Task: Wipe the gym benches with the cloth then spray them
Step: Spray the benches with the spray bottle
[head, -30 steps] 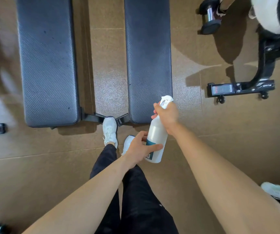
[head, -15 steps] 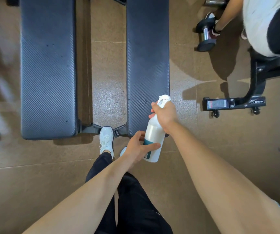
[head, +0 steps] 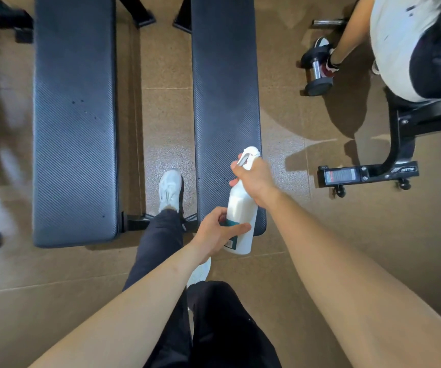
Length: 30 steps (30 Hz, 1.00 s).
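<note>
The spraying half of the job appears to be in hand. No cloth is in view, so whether the wiping is finished cannot be told.

The person stands at the near end of two dark padded benches that lie side by side. One shoe is planted on the floor between them. The spray bottle is held over the near end of the right bench, and its nozzle points along the pad, away from the person.

The right hand is clamped around the neck of the bottle, fingers curled at the trigger. The left hand grips the lower body of the bottle, with the thumb across the label.

The left bench carries a few small dark specks. It is unclear whether they are droplets.

The next move likely calls for squeezing the trigger with the nozzle aimed down at the pad. The bottle would then travel along the length of the right bench so the far end gets covered too. Another person lifts a dumbbell off to the right, so the mist should be kept over the pad.
</note>
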Available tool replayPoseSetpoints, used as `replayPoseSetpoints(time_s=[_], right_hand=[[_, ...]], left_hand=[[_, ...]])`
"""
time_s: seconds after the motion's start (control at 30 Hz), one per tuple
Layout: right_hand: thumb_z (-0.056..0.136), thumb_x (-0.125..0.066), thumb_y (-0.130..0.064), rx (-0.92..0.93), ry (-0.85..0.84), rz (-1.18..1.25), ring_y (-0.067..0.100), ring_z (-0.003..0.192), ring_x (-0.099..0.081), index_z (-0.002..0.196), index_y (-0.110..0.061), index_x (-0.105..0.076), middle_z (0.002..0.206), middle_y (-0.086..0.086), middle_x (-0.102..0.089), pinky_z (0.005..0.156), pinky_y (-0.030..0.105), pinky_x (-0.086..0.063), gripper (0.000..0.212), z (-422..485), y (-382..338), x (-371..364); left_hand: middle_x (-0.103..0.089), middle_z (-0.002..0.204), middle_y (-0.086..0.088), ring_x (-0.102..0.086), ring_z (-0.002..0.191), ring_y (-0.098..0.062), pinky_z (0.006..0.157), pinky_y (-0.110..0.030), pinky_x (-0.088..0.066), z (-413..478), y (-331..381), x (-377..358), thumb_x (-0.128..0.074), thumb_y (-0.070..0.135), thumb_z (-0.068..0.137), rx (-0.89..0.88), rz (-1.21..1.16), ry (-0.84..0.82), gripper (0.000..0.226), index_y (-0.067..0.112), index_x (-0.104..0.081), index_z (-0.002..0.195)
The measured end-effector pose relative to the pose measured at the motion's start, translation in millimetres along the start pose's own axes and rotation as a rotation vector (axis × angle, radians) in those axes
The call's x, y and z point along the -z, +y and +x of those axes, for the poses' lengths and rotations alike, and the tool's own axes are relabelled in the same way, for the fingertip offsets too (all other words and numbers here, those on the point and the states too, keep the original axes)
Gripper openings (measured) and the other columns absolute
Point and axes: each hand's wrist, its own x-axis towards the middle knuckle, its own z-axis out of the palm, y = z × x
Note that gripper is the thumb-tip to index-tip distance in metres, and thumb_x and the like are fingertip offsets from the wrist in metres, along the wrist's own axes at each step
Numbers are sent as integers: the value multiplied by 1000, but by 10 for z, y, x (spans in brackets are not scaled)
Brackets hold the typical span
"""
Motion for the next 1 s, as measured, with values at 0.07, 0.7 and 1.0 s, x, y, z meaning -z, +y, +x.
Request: replayPoseSetpoints(time_s=[0.07, 0.7, 1.0], right_hand=[[97, -67, -24, 5, 3, 6, 20, 64, -75, 99, -20, -61, 87, 1, -71, 68, 35, -58, 8, 108, -35, -21], [97, -66, -26, -115, 115, -32, 18, 60, -73, 97, -14, -61, 86, 3, -71, 58, 29, -56, 13, 1700, -1571, -410], [98, -65, -24, -105, 121, -15, 10, 48, -68, 98, -10, -61, 76, 3, -68, 46, 22, -52, 15, 2046, -2128, -369]], left_hand=[[-64, 108, 5, -63, 101, -14, 90, -37, -57, 108, 59, 71, -84, 40, 81, 12, 32, -16, 52, 23, -56, 121], [-69, 108, 1, -68, 100, -17, 89, -36, -57, 1531, 1483, 1306, -89, 40, 75, 60, 32, -74, 47, 25, -60, 109], [-67, 107, 2, -66, 98, -16, 82, -30, -54, 1752, 2073, 1503, -90, 40, 75, 42, 43, -59, 52, 22, -59, 112]])
